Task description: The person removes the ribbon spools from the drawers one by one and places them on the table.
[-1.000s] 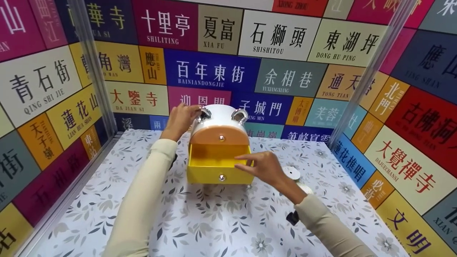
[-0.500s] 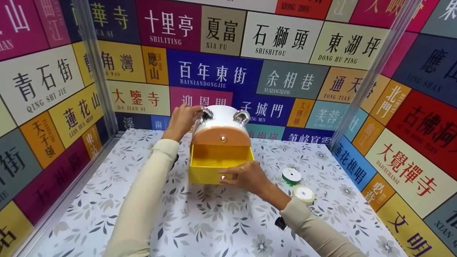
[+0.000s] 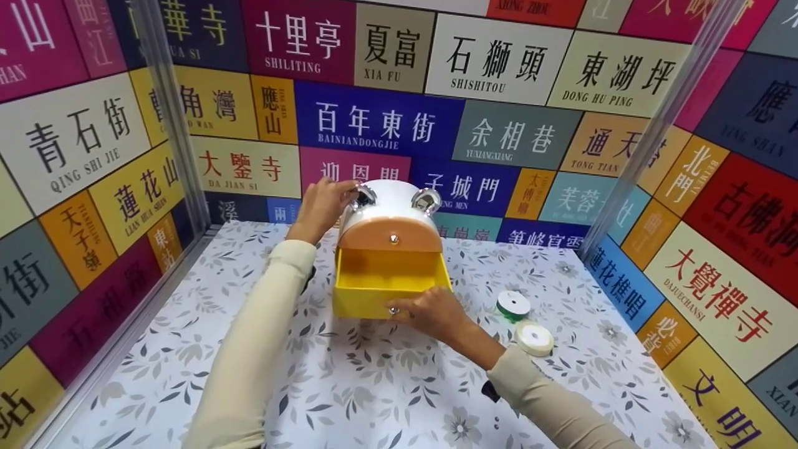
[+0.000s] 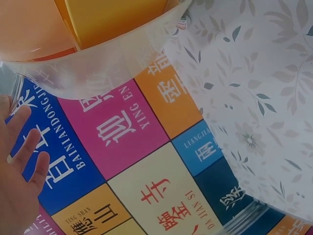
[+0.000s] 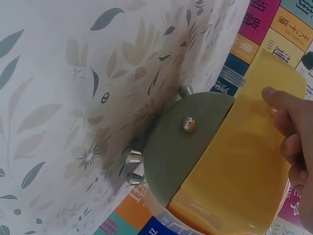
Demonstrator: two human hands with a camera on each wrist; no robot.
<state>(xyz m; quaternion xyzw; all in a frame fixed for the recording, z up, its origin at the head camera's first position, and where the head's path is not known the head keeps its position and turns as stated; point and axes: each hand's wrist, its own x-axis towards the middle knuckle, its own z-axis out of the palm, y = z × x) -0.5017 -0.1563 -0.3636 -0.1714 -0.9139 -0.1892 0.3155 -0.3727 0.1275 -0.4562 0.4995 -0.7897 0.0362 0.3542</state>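
Note:
A small drawer box (image 3: 393, 202) with a white rounded top and silver ears stands on the table. Its orange drawer (image 3: 368, 236) is closed, while the yellow drawer (image 3: 361, 304) sticks out and looks empty. With its fingertips, my left hand (image 3: 319, 211) holds the left silver ear (image 3: 368, 196). My right hand (image 3: 436, 315) is at the front of the yellow drawer, pinching its silver knob (image 3: 394, 310); the fingers partly cover the knob. From below, the right wrist view shows a closed green drawer (image 5: 195, 152) and silver feet (image 5: 134, 156).
Right of the box lie a white spool with green edging (image 3: 514, 304) and a cream spool of ribbon (image 3: 534, 338). A flower-patterned cover lies on the table (image 3: 349, 386). Walls of coloured sign panels (image 3: 374, 118) rise behind and at both sides.
My right hand has come down from above the yellow drawer's right edge to its front knob. The spools, earlier partly behind the right hand and forearm, now show fully. The left hand stays.

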